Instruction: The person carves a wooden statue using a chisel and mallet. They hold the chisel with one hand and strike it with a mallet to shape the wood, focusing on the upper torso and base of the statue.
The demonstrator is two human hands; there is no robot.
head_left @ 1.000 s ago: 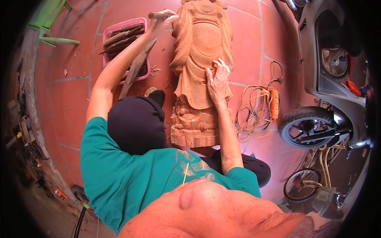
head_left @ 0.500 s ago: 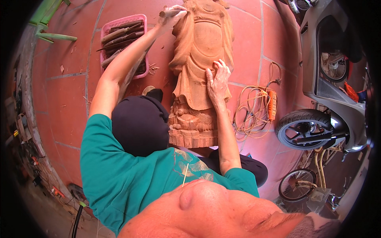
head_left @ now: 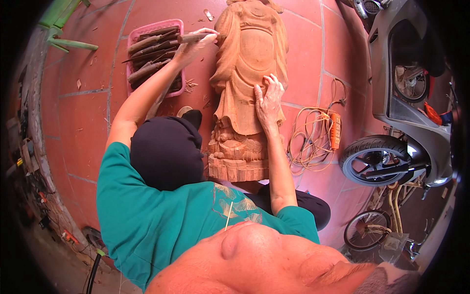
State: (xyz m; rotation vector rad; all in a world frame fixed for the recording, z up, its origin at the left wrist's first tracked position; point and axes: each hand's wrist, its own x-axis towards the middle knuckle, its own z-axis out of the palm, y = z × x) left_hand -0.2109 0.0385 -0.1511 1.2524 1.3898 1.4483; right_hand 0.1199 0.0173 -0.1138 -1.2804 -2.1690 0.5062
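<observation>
1. Left hand (head_left: 195, 45) has drawn back toward the person since the earlier frame; a pale flat scrap (head_left: 209, 15) now shows on the floor beyond it. Right hand (head_left: 268, 101) unchanged.
2. Left hand: fingers closed round a brown cylindrical wooden handle (head_left: 190, 37); fingertips at the figure's left side, contact uncertain. Working end of the handle not visible.
3. Right hand: laid on the lower robe, fingers slightly spread, holding nothing visible.
4. Carved brown wooden robed figure (head_left: 257, 49) lies face up on the red tiled floor (head_left: 303, 44), base nearest the person, top cut by the view.
5. Toward the floor's left edge: pink rectangular plastic basket (head_left: 155, 24) of dark, long-handled tools (head_left: 146, 45). Pale wood shavings (head_left: 190, 87) by its near right corner.
6. Toward the floor's right edge: orange oblong power strip (head_left: 335, 131) beside coiled tan cable (head_left: 308, 147); grey motorbike (head_left: 409, 116) farther out.
</observation>
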